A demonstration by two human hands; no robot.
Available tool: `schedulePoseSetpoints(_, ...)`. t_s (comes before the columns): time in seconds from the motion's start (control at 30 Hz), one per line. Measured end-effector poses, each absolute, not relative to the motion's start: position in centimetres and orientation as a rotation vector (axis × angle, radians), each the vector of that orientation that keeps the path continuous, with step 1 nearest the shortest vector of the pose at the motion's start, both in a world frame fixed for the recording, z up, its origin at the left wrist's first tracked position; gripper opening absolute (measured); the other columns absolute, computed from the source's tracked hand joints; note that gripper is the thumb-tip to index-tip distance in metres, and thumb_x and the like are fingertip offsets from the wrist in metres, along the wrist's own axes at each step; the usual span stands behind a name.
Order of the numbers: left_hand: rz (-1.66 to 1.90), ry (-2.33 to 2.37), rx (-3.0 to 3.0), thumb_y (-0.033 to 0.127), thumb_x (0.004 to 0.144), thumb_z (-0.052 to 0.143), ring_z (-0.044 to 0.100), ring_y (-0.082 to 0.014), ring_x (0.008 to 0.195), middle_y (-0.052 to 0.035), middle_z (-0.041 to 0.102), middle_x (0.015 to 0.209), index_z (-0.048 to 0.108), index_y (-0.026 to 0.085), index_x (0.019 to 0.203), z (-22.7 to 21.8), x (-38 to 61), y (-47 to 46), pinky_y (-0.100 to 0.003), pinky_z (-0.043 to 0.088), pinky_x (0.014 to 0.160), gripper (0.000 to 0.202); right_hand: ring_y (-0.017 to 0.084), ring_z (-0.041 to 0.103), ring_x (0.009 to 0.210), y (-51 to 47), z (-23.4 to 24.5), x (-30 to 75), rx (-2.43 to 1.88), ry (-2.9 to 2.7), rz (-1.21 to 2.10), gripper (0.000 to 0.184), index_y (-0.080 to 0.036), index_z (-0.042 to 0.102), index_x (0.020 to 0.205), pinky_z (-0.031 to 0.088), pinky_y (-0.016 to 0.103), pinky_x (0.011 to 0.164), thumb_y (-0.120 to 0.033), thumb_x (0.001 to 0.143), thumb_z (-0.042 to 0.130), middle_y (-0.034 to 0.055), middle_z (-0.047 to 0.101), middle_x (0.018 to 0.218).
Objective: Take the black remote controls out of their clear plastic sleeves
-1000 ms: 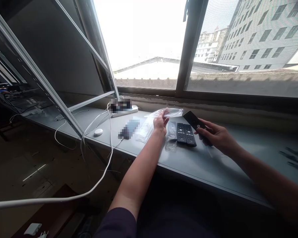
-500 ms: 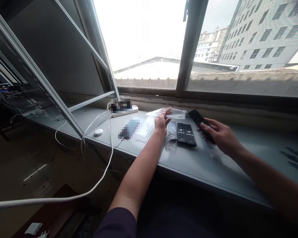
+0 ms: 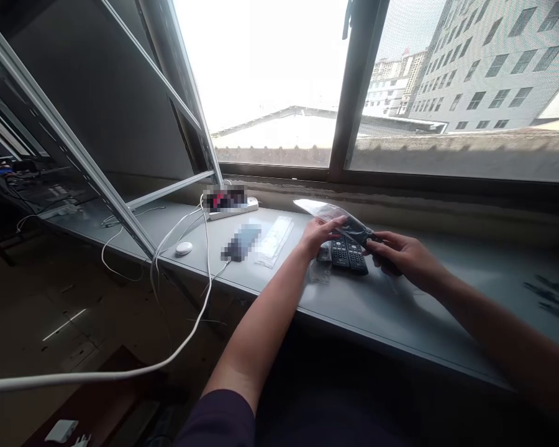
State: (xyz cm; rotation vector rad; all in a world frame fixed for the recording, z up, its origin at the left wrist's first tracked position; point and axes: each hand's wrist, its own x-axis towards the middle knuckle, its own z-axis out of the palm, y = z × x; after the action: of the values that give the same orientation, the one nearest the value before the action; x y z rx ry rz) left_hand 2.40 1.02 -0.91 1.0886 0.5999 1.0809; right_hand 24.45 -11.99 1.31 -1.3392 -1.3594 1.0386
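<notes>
My left hand (image 3: 317,235) pinches a clear plastic bag (image 3: 328,214) held above the grey sill table (image 3: 400,310). My right hand (image 3: 398,254) grips a black remote control (image 3: 364,234) whose front end sits inside the bag's mouth. Two more black remotes (image 3: 348,254) lie side by side on the table just under both hands. A crumpled clear bag (image 3: 320,268) lies left of them, partly hidden by my left wrist.
A flat clear bag (image 3: 274,240), a blurred phone-like object (image 3: 241,243), a white round device (image 3: 184,248) and a white power strip (image 3: 230,208) lie left of the hands. White cables (image 3: 186,335) hang off the table edge. A slanted metal frame (image 3: 97,167) stands at left. Dark items (image 3: 552,298) lie far right.
My left hand has brought the clear bag rightwards and down to the remote in my right hand. The remote's end has gone into the bag.
</notes>
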Motion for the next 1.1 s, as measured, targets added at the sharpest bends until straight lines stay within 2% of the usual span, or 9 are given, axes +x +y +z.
schedulePoseSetpoints(0.17,0.994,0.516,1.259,0.046,0.077,0.109,0.081,-0.0248,0.102,-0.0129,0.088,0.117,0.089,0.021,0.122,-1.14,2.42,0.92,-0.035,0.063,0.092,0.055,0.017,0.062,0.054,-11.77,0.98,24.54,-1.354,-1.36,1.009,0.086,-0.022,0.077,0.144,0.048,0.029,0.048,-0.074,0.082,0.102,0.0034,0.08,0.079)
schedulePoseSetpoints(0.33,1.191,0.629,1.147,0.038,0.082,0.106,0.08,-0.0217,0.097,-0.0091,0.087,0.11,0.089,0.021,0.121,-1.01,2.53,1.31,-0.03,0.061,0.084,0.046,0.017,0.062,0.058,-11.73,1.24,24.57,-1.357,-1.347,0.98,0.078,-0.021,0.083,0.136,0.05,0.029,0.051,-0.073,0.081,0.102,0.007,0.083,0.082)
schedulePoseSetpoints(0.43,1.322,0.69,1.003,0.032,0.084,0.104,0.081,-0.0225,0.103,-0.0082,0.086,0.113,0.088,0.023,0.125,-0.67,2.34,1.53,-0.029,0.062,0.087,0.044,0.015,0.057,0.054,-11.76,1.44,24.76,-1.409,-1.352,0.934,0.073,-0.02,0.086,0.132,0.047,0.029,0.049,-0.072,0.083,0.101,0.0076,0.082,0.078)
schedulePoseSetpoints(0.6,1.31,0.656,0.934,0.03,0.083,0.105,0.082,-0.0235,0.106,-0.0084,0.086,0.113,0.086,0.022,0.125,-0.52,2.23,1.69,-0.034,0.064,0.093,0.047,0.013,0.05,0.049,-11.72,1.36,24.8,-1.385,-1.317,0.942,0.075,-0.019,0.087,0.129,0.041,0.028,0.043,-0.073,0.08,0.102,0.0074,0.081,0.073)
schedulePoseSetpoints(0.73,1.215,0.601,1.047,0.033,0.079,0.108,0.081,-0.0237,0.101,-0.0105,0.086,0.109,0.085,0.019,0.108,-0.82,2.41,1.52,-0.037,0.063,0.096,0.039,0.016,0.065,0.056,-11.81,1.22,24.4,-1.351,-1.263,0.921,0.065,-0.021,0.087,0.124,0.056,0.03,0.05,-0.067,0.081,0.105,0.0102,0.086,0.087)
schedulePoseSetpoints(0.87,1.083,0.558,1.194,0.042,0.076,0.11,0.079,-0.0222,0.094,-0.0111,0.085,0.102,0.085,0.016,0.101,-0.87,2.43,1.01,-0.039,0.062,0.096,0.043,0.026,0.085,0.078,-11.83,0.95,24.02,-1.267,-1.244,0.943,0.057,-0.023,0.089,0.12,0.07,0.035,0.06,-0.059,0.08,0.108,0.0118,0.088,0.108)
schedulePoseSetpoints(1.0,1.044,0.537,1.196,0.045,0.075,0.111,0.081,-0.0237,0.098,-0.0113,0.086,0.105,0.085,0.018,0.104,-0.85,2.42,0.88,-0.044,0.063,0.102,0.047,0.031,0.089,0.089,-11.66,0.63,23.87,-1.198,-1.242,0.949,0.053,-0.024,0.09,0.12,0.077,0.039,0.067,-0.056,0.081,0.109,0.0117,0.087,0.119)
schedulePoseSetpoints(1.1,1.121,0.536,1.079,0.045,0.083,0.106,0.081,-0.0233,0.102,-0.0108,0.086,0.107,0.085,0.018,0.104,-0.86,2.5,1.39,-0.042,0.063,0.105,0.04,0.032,0.09,0.089,-11.59,0.55,23.94,-1.196,-1.24,0.949,0.052,-0.024,0.09,0.119,0.079,0.04,0.068,-0.056,0.082,0.109,0.0114,0.087,0.122)
